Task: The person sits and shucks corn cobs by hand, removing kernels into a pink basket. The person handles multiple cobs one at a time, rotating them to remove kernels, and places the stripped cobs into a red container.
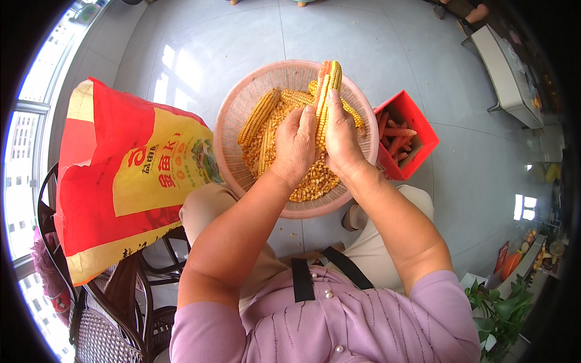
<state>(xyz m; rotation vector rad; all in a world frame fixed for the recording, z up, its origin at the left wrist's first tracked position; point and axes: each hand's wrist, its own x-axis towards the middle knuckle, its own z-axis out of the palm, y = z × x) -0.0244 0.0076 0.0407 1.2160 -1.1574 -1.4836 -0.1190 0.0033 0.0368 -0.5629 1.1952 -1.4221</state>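
Note:
My left hand (297, 143) and my right hand (342, 136) are close together over a round pink plastic basket (227, 159), both closed around a partly shelled corn cob (324, 100). The cob stands out beyond my fingers, with yellow kernels in rows and a bare reddish strip. How many cobs are between my hands cannot be told for sure. In the basket lie several whole corn cobs (258, 117) and a heap of loose yellow kernels (315, 183). Right of the basket, a red box (420, 149) holds several bare reddish cobs (397, 134).
A large red and yellow sack (136, 172) stands at the left, touching the basket. Below it is a woven chair (109, 326). My knees flank the basket. Scattered kernels lie on the grey tiled floor (317, 27). A plant (499, 313) is at the lower right; a person's legs (472, 16) show at the upper right.

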